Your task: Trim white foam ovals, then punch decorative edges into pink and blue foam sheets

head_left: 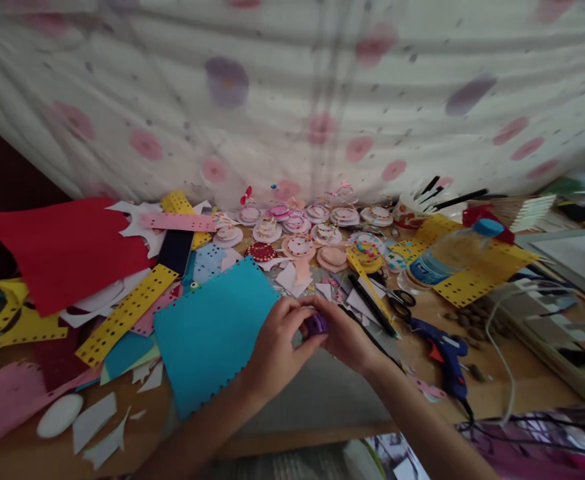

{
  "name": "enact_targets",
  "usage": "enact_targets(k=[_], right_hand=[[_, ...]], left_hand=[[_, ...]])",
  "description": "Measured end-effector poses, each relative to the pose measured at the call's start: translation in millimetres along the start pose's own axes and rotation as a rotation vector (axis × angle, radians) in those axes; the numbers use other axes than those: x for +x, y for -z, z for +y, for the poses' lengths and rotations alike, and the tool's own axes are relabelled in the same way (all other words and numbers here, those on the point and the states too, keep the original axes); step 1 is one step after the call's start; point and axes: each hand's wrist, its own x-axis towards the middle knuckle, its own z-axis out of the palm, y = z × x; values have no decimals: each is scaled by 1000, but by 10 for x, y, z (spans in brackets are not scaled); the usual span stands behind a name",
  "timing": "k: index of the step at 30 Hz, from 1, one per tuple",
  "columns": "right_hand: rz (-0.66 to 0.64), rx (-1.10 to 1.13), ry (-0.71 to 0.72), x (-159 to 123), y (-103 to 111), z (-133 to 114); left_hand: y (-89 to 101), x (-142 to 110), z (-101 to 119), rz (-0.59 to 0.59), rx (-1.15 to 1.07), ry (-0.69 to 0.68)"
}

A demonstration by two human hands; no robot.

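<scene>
Both my hands meet over the middle of the table around a small purple punch-like object. My left hand has its fingers curled onto it from the left. My right hand closes on it from the right. They hover at the right edge of a blue foam sheet with a punched border. Just beyond lie paper scraps and rows of small round decorated foam pieces.
A red foam sheet and yellow punched strips lie at the left. Scissors, a blue glue gun and a lying water bottle are at the right. A dotted cloth hangs behind the table.
</scene>
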Motion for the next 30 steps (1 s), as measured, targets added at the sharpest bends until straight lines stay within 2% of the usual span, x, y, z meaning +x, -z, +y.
enact_targets(k=[5,10,12,14,16,18,22,25,28,30], right_hand=[[112,-291,144,100,226,-37],[159,-437,210,248,449,43],[156,-510,274,273,448,83],[131,-694,404,268,409,95],[105,-924,536,233,350,76],[119,-1048,568,170,274,42],[80,-933,404,7,59,4],[-65,-812,309,-77,-124,39],[-116,-788,334,-114,-262,107],[-79,-801,380,-135,-316,145]], left_hand=[[60,-55,-100,65,-86,47],[177,-173,-176,152,-466,298],[192,-202,-191,194,-614,418],[199,-225,-209,232,-696,506],[205,-249,-233,257,-727,544],[217,-275,-263,252,-720,547],[265,-313,-297,191,-587,454],[330,-332,-277,162,-320,231],[407,-371,-233,167,-53,8],[459,-408,-200,174,38,-56]])
